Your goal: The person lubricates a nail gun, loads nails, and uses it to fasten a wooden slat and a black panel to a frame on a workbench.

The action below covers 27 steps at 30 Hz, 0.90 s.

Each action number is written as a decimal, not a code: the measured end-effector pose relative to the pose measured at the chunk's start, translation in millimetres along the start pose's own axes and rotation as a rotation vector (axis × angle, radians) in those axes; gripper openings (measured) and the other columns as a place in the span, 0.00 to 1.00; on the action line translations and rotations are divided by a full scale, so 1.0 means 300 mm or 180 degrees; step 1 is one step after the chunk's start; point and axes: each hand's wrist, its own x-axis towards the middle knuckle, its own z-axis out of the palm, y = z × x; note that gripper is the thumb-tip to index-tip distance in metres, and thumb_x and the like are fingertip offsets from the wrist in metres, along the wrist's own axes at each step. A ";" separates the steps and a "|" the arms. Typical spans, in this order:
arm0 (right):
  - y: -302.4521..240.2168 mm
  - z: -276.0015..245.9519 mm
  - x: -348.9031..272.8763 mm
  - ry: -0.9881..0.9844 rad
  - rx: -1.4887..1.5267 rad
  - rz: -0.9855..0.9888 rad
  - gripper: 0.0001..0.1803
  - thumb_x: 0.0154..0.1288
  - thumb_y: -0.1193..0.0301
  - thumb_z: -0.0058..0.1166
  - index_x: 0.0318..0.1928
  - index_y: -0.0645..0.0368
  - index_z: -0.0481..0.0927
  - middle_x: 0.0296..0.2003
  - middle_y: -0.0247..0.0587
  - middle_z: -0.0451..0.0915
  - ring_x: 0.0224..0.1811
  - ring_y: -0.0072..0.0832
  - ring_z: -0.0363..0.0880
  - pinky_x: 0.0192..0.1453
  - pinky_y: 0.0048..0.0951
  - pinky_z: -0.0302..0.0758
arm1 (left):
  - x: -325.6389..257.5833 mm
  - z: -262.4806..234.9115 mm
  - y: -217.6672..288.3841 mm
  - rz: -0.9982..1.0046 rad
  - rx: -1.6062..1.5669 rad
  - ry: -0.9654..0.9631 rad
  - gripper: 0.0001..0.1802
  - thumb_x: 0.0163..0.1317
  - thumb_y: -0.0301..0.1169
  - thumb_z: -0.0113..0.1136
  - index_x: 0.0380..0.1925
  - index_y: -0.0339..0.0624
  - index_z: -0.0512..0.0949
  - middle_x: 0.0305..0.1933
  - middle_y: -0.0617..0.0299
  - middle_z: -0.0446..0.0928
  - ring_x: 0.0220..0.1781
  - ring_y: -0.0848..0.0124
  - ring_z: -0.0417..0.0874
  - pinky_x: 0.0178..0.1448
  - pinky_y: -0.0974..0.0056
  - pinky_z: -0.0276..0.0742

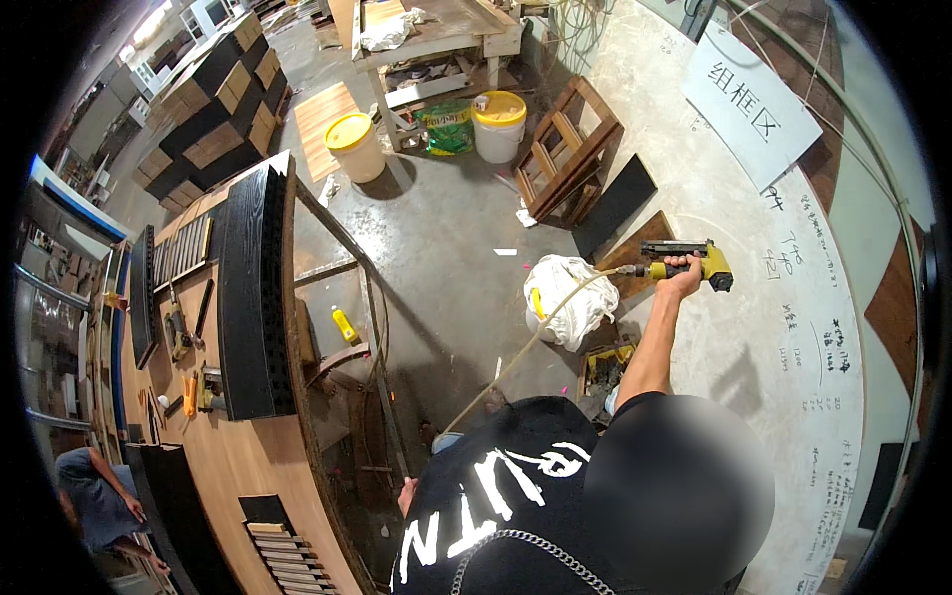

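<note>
workshop flr point(446, 218), concrete. r hand point(678, 275) wrapped round nailer point(716, 270), by wall point(709, 188); hose point(508, 369) runs off it past white cloth point(580, 322). l hand point(408, 493) mostly hidden, nr metal bar point(391, 416), can't tell grip. farther l: bench point(213, 476) w/ black panels point(253, 307).

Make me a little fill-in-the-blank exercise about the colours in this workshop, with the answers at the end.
1. The right hand holds a nail gun that is black and ____.
2. The bunched cloth to the left of that hand, lower in the picture, is ____.
3. The bag between the two yellow-lidded buckets is mostly ____.

Missing words: yellow; white; green.
</note>
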 end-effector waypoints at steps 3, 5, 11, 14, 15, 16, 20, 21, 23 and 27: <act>-0.009 0.003 0.010 0.0016 0.0022 0.0000 0.14 0.52 0.79 0.50 0.42 0.58 0.72 0.17 0.30 0.65 0.14 0.23 0.62 0.22 0.30 0.67 | 0.016 0.015 0.007 -0.0039 -0.0310 0.0168 0.35 0.67 0.54 0.55 0.51 0.27 0.74 0.42 0.49 0.82 0.42 0.66 0.81 0.49 0.63 0.75; -0.016 0.007 0.007 0.0010 0.0059 -0.0049 0.15 0.52 0.80 0.50 0.43 0.58 0.72 0.17 0.30 0.66 0.14 0.23 0.63 0.22 0.30 0.67 | -0.003 0.034 0.028 -0.0104 -0.0578 0.0242 0.35 0.67 0.54 0.54 0.51 0.27 0.74 0.42 0.49 0.81 0.42 0.66 0.81 0.49 0.63 0.75; -0.027 0.032 -0.002 0.0187 0.0003 -0.0187 0.16 0.52 0.79 0.50 0.44 0.59 0.72 0.17 0.30 0.67 0.14 0.22 0.64 0.21 0.29 0.69 | -0.066 0.067 0.118 -0.0221 -0.0844 0.0172 0.33 0.67 0.54 0.55 0.50 0.27 0.74 0.40 0.51 0.81 0.39 0.68 0.80 0.47 0.64 0.75; -0.037 0.036 -0.019 0.0197 -0.0028 -0.0250 0.13 0.52 0.79 0.51 0.41 0.58 0.72 0.17 0.30 0.67 0.14 0.22 0.64 0.21 0.29 0.69 | -0.059 0.069 0.131 -0.0252 -0.0793 0.0125 0.33 0.67 0.54 0.55 0.49 0.28 0.74 0.40 0.51 0.81 0.39 0.68 0.80 0.47 0.64 0.74; -0.036 0.031 -0.016 0.0208 -0.0007 -0.0257 0.12 0.52 0.79 0.51 0.39 0.58 0.71 0.17 0.30 0.67 0.14 0.22 0.63 0.21 0.29 0.69 | -0.059 0.064 0.136 -0.0260 -0.0769 0.0106 0.33 0.67 0.54 0.55 0.49 0.28 0.74 0.40 0.51 0.81 0.39 0.68 0.80 0.47 0.64 0.74; -0.037 0.030 -0.009 0.0215 0.0018 -0.0270 0.11 0.52 0.78 0.51 0.38 0.58 0.71 0.16 0.30 0.67 0.14 0.22 0.63 0.21 0.29 0.69 | -0.053 0.066 0.142 -0.0266 -0.0761 0.0083 0.33 0.67 0.54 0.55 0.49 0.28 0.74 0.39 0.51 0.81 0.39 0.68 0.80 0.47 0.64 0.74; -0.085 0.003 0.016 0.0379 -0.0077 -0.0327 0.05 0.56 0.76 0.51 0.30 0.57 0.69 0.16 0.31 0.66 0.14 0.23 0.63 0.21 0.30 0.68 | -0.029 0.076 0.170 -0.0290 -0.0666 -0.0033 0.33 0.67 0.54 0.55 0.49 0.28 0.74 0.39 0.51 0.81 0.39 0.68 0.79 0.47 0.64 0.74; -0.108 -0.001 0.033 0.0405 -0.0021 -0.0369 0.06 0.58 0.75 0.52 0.28 0.57 0.68 0.16 0.31 0.66 0.13 0.23 0.63 0.20 0.29 0.68 | -0.017 0.087 0.181 -0.0295 -0.0634 -0.0076 0.33 0.67 0.54 0.55 0.49 0.28 0.74 0.39 0.51 0.81 0.38 0.68 0.79 0.47 0.64 0.74; -0.159 -0.028 0.078 0.0260 0.0029 -0.0535 0.08 0.59 0.75 0.52 0.26 0.56 0.67 0.16 0.31 0.66 0.14 0.24 0.63 0.20 0.30 0.68 | 0.017 0.099 0.208 -0.0299 -0.0570 -0.0185 0.33 0.67 0.54 0.55 0.49 0.28 0.75 0.39 0.52 0.81 0.38 0.68 0.79 0.47 0.64 0.74; -0.335 -0.060 0.168 0.0118 -0.0118 -0.1003 0.13 0.65 0.69 0.52 0.24 0.55 0.67 0.17 0.33 0.66 0.16 0.26 0.65 0.23 0.32 0.69 | 0.065 0.097 0.254 -0.0331 -0.0416 -0.0351 0.33 0.66 0.54 0.55 0.48 0.28 0.75 0.39 0.52 0.81 0.38 0.68 0.79 0.46 0.64 0.74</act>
